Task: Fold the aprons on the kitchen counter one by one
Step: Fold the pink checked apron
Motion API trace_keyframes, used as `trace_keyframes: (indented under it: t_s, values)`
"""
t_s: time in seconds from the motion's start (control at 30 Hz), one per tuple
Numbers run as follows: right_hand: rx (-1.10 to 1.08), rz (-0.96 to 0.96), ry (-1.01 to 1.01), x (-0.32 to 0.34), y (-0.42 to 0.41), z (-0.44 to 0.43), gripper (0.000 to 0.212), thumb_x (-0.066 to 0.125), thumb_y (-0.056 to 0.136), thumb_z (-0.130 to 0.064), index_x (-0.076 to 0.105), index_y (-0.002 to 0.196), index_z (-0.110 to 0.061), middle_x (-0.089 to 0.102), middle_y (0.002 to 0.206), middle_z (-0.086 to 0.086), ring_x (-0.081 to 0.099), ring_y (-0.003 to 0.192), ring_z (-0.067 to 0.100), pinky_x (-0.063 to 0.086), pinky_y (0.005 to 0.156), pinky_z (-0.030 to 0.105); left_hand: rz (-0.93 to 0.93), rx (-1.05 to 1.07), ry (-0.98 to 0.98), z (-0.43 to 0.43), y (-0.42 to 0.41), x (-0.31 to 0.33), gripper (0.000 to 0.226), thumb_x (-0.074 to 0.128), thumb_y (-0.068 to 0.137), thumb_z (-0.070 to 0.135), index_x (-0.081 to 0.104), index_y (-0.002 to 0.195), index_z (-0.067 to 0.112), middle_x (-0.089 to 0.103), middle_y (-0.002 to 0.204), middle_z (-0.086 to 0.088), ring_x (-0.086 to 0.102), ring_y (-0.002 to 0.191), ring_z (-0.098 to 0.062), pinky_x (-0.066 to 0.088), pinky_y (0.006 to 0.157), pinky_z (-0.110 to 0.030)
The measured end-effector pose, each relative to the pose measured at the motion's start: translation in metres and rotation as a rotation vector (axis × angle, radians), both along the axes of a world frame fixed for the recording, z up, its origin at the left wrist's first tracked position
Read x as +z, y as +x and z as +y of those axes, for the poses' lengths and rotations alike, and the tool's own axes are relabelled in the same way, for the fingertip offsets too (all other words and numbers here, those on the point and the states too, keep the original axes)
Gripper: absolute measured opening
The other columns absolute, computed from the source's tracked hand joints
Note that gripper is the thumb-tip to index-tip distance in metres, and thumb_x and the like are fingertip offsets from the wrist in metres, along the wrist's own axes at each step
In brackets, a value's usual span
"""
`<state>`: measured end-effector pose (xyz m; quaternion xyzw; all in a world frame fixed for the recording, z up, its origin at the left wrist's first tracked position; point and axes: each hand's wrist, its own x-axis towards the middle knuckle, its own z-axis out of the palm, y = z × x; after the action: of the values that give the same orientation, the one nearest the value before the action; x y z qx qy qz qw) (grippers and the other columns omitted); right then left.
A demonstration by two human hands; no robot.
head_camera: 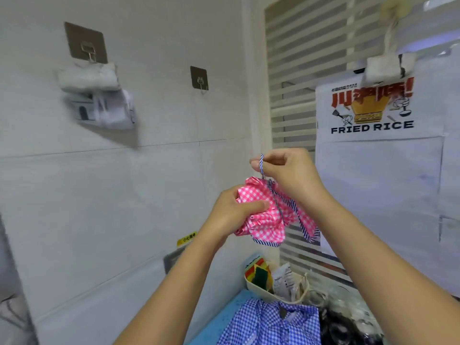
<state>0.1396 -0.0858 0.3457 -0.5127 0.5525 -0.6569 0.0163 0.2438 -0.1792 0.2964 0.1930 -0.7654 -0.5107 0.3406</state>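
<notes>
A bunched pink-and-white checked apron point(263, 215) with blue striped trim hangs in the air in front of me. My left hand point(236, 210) grips the bundle from the left, thumb pressed across it. Just above it, my right hand point(286, 170) pinches the apron's blue striped string point(261, 165) and holds it upward. Below, a blue-and-white checked apron point(271, 322) lies crumpled on the blue counter point(224, 317).
A cream basket point(256, 288) with sponges and packets stands behind the blue apron. Glassware point(348, 317) crowds the counter's right side. Two adhesive hooks point(199, 78) are stuck on the tiled wall; a "FRIED RICE" bag point(371, 113) hangs at the right.
</notes>
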Motion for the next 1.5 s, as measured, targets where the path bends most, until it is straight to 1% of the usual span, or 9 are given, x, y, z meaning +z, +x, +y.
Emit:
trace_keyframes:
  t_s: [0.3,0.47,0.67,0.8,0.93,1.03,1.23,1.37,1.5]
  values:
    - [0.113,-0.082,-0.131,0.063,-0.011,-0.11,0.015,0.06,0.092,-0.013,0.072,0.1,-0.007,0.073,0.096,0.003,0.069,0.089,0.011,0.054,0.08,0.021,0.124,0.075,-0.041,-0.07,0.018,0.067,0.021,0.075,0.08,0.022,0.058,0.093,0.025,0.07,0.098,0.0,0.07,0.091,-0.02,0.058,0.083,-0.036]
    - [0.108,-0.082,-0.169,0.113,-0.033,-0.164,0.016,0.069,0.086,-0.017,0.073,0.095,-0.005,0.073,0.089,0.011,0.07,0.085,0.022,0.057,0.084,0.031,0.234,0.235,-0.086,-0.111,0.001,0.098,0.05,0.079,0.076,0.02,0.053,0.118,0.012,0.066,0.114,-0.004,0.067,0.098,-0.021,0.058,0.083,-0.036]
    - [0.035,-0.045,-0.145,0.17,-0.063,-0.234,0.019,0.058,0.088,-0.006,0.07,0.074,-0.007,0.071,0.086,0.017,0.069,0.081,0.026,0.056,0.085,0.041,0.337,0.377,-0.104,-0.158,-0.033,0.142,0.036,0.075,0.081,0.015,0.051,0.108,0.015,0.065,0.112,-0.006,0.067,0.097,-0.027,0.057,0.085,-0.044]
    - [-0.084,0.165,0.019,0.199,-0.075,-0.273,0.033,0.052,0.095,-0.017,0.066,0.1,0.012,0.067,0.104,0.027,0.058,0.079,0.025,0.048,0.073,0.036,0.36,0.428,-0.105,-0.188,-0.049,0.168,0.037,0.071,0.083,0.01,0.053,0.115,0.008,0.064,0.114,-0.012,0.067,0.095,-0.03,0.058,0.08,-0.046]
    - [-0.195,0.302,0.054,0.215,-0.08,-0.29,0.035,0.054,0.095,-0.022,0.066,0.078,0.006,0.057,0.069,0.012,0.047,0.062,0.019,0.033,0.053,0.028,0.384,0.403,-0.088,-0.208,-0.058,0.18,0.027,0.07,0.084,0.008,0.053,0.106,0.009,0.066,0.11,-0.013,0.069,0.09,-0.03,0.06,0.076,-0.043]
    - [-0.24,0.344,0.021,0.223,-0.081,-0.303,0.046,0.055,0.096,-0.023,0.041,0.054,-0.01,0.038,0.055,0.003,0.035,0.05,0.014,0.029,0.051,0.027,0.396,0.407,-0.099,-0.217,-0.057,0.183,0.029,0.07,0.085,0.01,0.053,0.109,0.01,0.065,0.11,-0.011,0.069,0.092,-0.03,0.059,0.079,-0.045]
    - [-0.352,0.42,0.085,0.232,-0.074,-0.318,0.038,0.052,0.097,-0.02,0.043,0.061,-0.01,0.045,0.065,0.003,0.05,0.074,0.024,0.029,0.047,0.023,0.385,0.426,-0.131,-0.23,-0.054,0.19,0.028,0.071,0.085,0.011,0.055,0.107,0.009,0.066,0.11,-0.012,0.069,0.091,-0.029,0.059,0.077,-0.043]
    - [-0.373,0.419,0.16,0.227,-0.068,-0.321,0.022,0.05,0.095,-0.011,0.06,0.11,0.002,0.063,0.115,0.016,0.06,0.103,0.03,0.041,0.069,0.026,0.34,0.434,-0.086,-0.236,-0.054,0.185,0.033,0.071,0.084,0.009,0.058,0.113,0.003,0.067,0.112,-0.016,0.069,0.09,-0.031,0.059,0.075,-0.044]
    - [-0.302,0.452,0.256,0.211,-0.069,-0.327,0.018,0.047,0.092,-0.012,0.059,0.102,-0.002,0.057,0.1,0.013,0.053,0.086,0.025,0.039,0.066,0.028,0.322,0.465,-0.084,-0.244,-0.054,0.167,0.039,0.071,0.084,0.008,0.058,0.12,0.002,0.066,0.111,-0.014,0.069,0.09,-0.031,0.06,0.07,-0.04]
